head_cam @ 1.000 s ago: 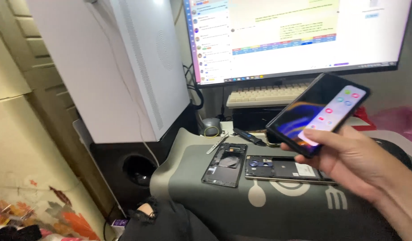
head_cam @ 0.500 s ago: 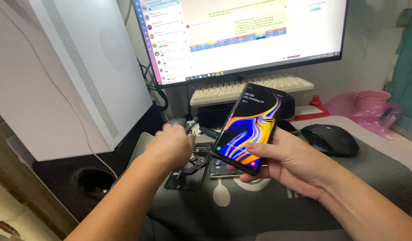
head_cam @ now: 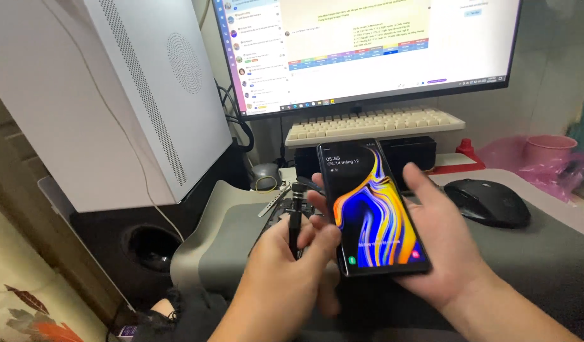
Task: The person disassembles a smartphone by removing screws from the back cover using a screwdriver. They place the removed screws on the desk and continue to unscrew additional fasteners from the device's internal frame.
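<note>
Two bare hands working low in the head view, over a grey mat (head_cam: pixel 526 259) covering the worktop. Right hand (head_cam: pixel 440 247) lying palm up, cradling a dark smartphone (head_cam: pixel 371 206) across the palm, fingers (head_cam: pixel 425 183) spread loosely apart behind its far edge rather than wrapped tight. Phone tilting slightly, screen lit and facing up, showing swirling blue, orange and yellow wallpaper. Left hand (head_cam: pixel 292 269) sitting just beside the phone's left edge, fingers clamped together around a slim black screwdriver (head_cam: pixel 296 212) standing nearly upright, its knurled metal cap pointing up. Thumb of this hand touching or nearly touching the phone's left side; cannot tell which. Lying on the mat behind the screwdriver, partly hidden, a small dark opened device and metal tweezers (head_cam: pixel 271 201). Sitting to the right, well apart from the hands, a black computer mouse (head_cam: pixel 488 201). Standing at the back, a wide monitor (head_cam: pixel 368 50) glowing with a bright window, with a cream keyboard (head_cam: pixel 374 123) raised on a dark stand beneath it. Looming at the left, a white perforated computer tower (head_cam: pixel 114 88). Resting at the far right, a pink cup (head_cam: pixel 548 149) in a pink plastic bag.
</note>
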